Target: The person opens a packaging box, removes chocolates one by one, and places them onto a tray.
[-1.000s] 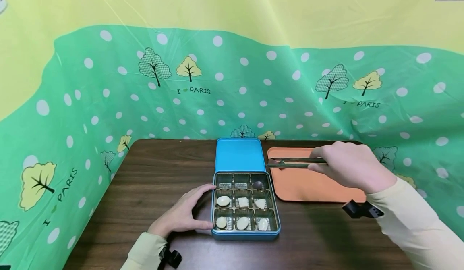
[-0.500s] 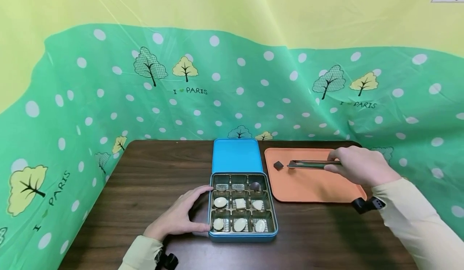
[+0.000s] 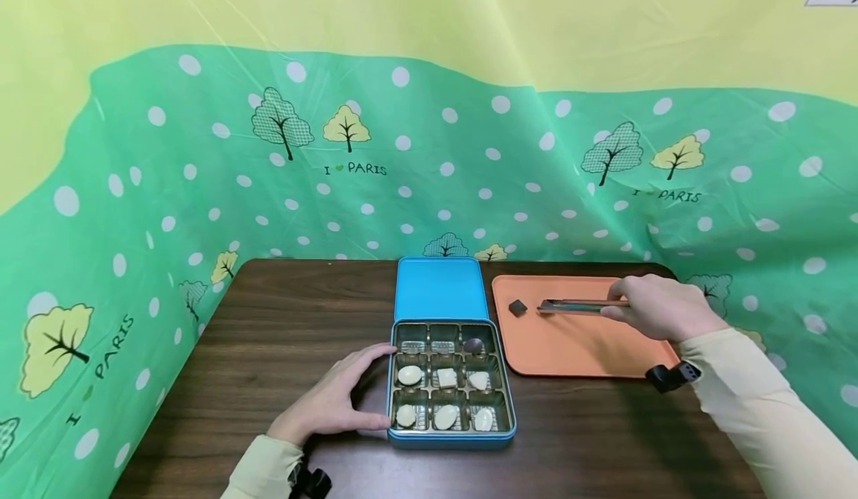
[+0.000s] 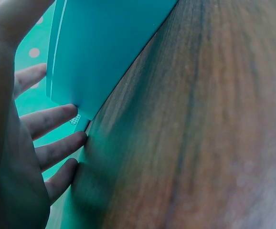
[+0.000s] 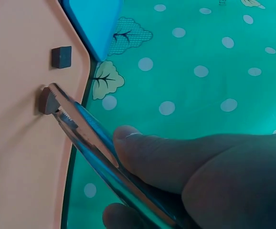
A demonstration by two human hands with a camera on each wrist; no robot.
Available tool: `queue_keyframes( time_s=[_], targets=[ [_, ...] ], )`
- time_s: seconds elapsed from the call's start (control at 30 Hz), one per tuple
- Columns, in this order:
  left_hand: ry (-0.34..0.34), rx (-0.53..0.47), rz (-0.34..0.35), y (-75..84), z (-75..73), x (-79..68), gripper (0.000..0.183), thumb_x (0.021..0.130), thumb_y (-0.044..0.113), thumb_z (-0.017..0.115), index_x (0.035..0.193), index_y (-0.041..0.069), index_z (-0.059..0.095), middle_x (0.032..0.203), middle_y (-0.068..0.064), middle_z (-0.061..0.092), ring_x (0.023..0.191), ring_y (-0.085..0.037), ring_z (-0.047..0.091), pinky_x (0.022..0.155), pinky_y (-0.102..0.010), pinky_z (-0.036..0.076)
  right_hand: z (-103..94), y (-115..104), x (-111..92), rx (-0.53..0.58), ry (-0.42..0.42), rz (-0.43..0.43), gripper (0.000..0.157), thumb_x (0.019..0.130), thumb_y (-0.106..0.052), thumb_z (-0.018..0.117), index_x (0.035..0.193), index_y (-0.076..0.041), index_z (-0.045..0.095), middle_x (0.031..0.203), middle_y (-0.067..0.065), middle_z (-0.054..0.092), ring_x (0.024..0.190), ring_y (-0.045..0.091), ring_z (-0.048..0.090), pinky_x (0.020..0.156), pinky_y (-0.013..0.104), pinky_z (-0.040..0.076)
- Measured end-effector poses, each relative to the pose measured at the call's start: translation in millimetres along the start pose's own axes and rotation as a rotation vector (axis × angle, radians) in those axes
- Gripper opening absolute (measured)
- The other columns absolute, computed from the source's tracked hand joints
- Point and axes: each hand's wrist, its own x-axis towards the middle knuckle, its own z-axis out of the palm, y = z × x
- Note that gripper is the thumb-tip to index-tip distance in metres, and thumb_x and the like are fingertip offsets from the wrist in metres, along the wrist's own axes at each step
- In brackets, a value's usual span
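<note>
My left hand (image 3: 335, 395) rests its thumb and forefinger, fairly straight, against the left side of a blue tin box (image 3: 452, 443). Its remaining fingers are spread beside the box in the left wrist view. On the right, my right hand (image 3: 660, 305) pinches metal tweezers (image 3: 583, 306) over an orange tray (image 3: 590, 350). In the right wrist view the serrated tips reach a brown chocolate-like piece (image 5: 46, 101); whether they grip it I cannot tell. Apart from them, a dark cube (image 3: 517, 307) lies near the tray's left end.
The tin's gold insert has several compartments. Pale pieces (image 3: 445, 417) sit in the near and middle rows, and a dark round piece (image 3: 473, 346) at the far right. Its blue lid (image 3: 441, 288) lies folded back toward the patterned cloth (image 3: 375, 208). All stands on a dark wooden table (image 3: 295, 298).
A second ago the tweezers' tips were at the tray's left end, by the dark cube. They moved right, away from it, and have stayed there over the last half second. The left hand keeps its place.
</note>
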Motion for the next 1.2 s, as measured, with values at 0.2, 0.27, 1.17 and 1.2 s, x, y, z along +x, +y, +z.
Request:
queue_keyframes(
  time_s=[0.2,0.27,1.17,1.2],
  targets=[
    [-0.002,-0.002,0.0,-0.8,-0.1,0.1,0.105,0.078,0.066,0.085,0.163,0.026,0.038,0.163,0.006,0.043,0.148,-0.025,0.043,0.115,-0.065,0.035,3.0,-0.2,1.0,-0.004,-0.009,-0.001,0.027,0.098,-0.042,0.073,0.107,-0.017,0.078,0.091,-0.002,0.071,0.072,0.017,0.056,0.055,0.04,0.043],
    [-0.003,-0.001,-0.002,-0.9,0.2,-0.3,0.105,0.078,0.066,0.085,0.163,0.026,0.038,0.163,0.006,0.043,0.148,-0.024,0.043,0.114,-0.065,0.036,3.4,-0.9,0.4,-0.006,-0.005,-0.005,0.028,0.098,-0.043,0.073,0.106,-0.017,0.078,0.092,-0.001,0.071,0.072,0.017,0.056,0.055,0.039,0.043],
    [0.008,0.024,0.033,-0.5,-1.6,0.5,0.104,0.078,0.065,0.085,0.163,0.026,0.038,0.163,0.004,0.043,0.148,-0.025,0.044,0.114,-0.066,0.036,-24.3,-58.4,-43.2,0.029,0.156,-0.247,0.035,0.097,-0.049,0.072,0.122,-0.026,0.081,0.087,-0.018,0.073,0.063,0.002,0.051,0.049,0.03,0.04],
    [0.009,0.025,0.033,-0.7,-1.5,1.0,0.104,0.078,0.064,0.085,0.163,0.027,0.038,0.163,0.005,0.043,0.148,-0.024,0.044,0.114,-0.065,0.036,-24.6,-61.3,-42.7,0.02,0.162,-0.258,0.035,0.097,-0.049,0.073,0.123,-0.026,0.08,0.089,-0.016,0.075,0.064,0.002,0.053,0.049,0.03,0.04]
  ],
)
